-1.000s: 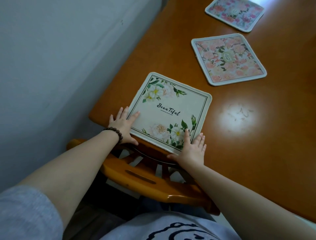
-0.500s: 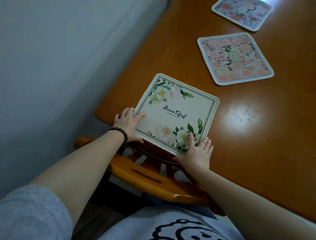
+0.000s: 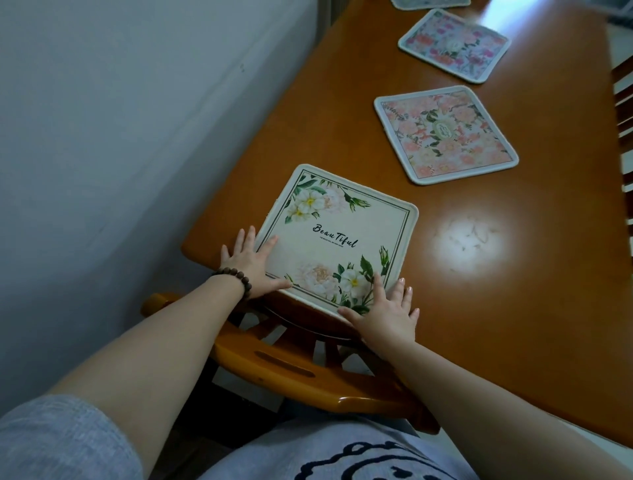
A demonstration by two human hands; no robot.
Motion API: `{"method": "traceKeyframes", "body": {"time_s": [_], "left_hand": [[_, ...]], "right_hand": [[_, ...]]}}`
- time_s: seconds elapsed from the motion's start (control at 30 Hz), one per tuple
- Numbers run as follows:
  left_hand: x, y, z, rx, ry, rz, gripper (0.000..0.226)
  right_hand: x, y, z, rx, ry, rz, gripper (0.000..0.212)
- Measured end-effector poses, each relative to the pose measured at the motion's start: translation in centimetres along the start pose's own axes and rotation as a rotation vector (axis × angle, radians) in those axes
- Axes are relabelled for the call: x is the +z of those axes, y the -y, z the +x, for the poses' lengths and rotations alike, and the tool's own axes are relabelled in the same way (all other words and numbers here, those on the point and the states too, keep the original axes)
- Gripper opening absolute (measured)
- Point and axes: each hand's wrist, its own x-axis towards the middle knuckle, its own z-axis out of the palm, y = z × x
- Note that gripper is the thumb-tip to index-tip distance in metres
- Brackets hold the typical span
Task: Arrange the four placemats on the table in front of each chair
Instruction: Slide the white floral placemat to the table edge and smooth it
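A cream placemat (image 3: 337, 236) with white flowers and the word "Beautiful" lies at the near end of the orange wooden table (image 3: 513, 274). My left hand (image 3: 251, 265) rests flat on its near-left corner, fingers spread. My right hand (image 3: 385, 317) lies flat at its near-right corner, fingers apart. A pink floral placemat (image 3: 445, 135) lies farther up the table. Beyond it sits a third floral placemat (image 3: 454, 44), and the edge of a fourth placemat (image 3: 430, 3) shows at the top.
A wooden chair back (image 3: 291, 370) stands between me and the table's near edge. A grey wall (image 3: 120, 137) runs along the table's left side. Another chair (image 3: 625, 113) shows at the right edge.
The view has tilted up, so more of the far table and a fourth mat show. Both hands stay on the cream placemat's near corners; the mat has barely shifted.
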Motion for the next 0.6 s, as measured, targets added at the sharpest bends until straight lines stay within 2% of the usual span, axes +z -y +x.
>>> {"method": "traceKeyframes", "body": {"time_s": [0.1,0.17,0.3,0.6], "left_hand": [[-0.5,-1.6,0.0,0.021,-0.084,0.001,0.089],[-0.6,-3.3,0.0,0.047,-0.117,0.03,0.084],[-0.8,-8.3,0.1,0.113,-0.149,0.041,0.083],[-2.2,-22.6,-0.3,0.365,-0.239,0.067,0.08]], "right_hand": [[-0.9,-1.2,0.6,0.002,-0.029,0.044,0.096],[-1.6,-2.5,1.0,-0.007,-0.071,0.038,0.087],[-3.1,-5.5,1.3,-0.013,-0.16,0.019,0.079],[-6.7,-14.4,-0.3,0.103,-0.289,-0.058,0.072]]}}
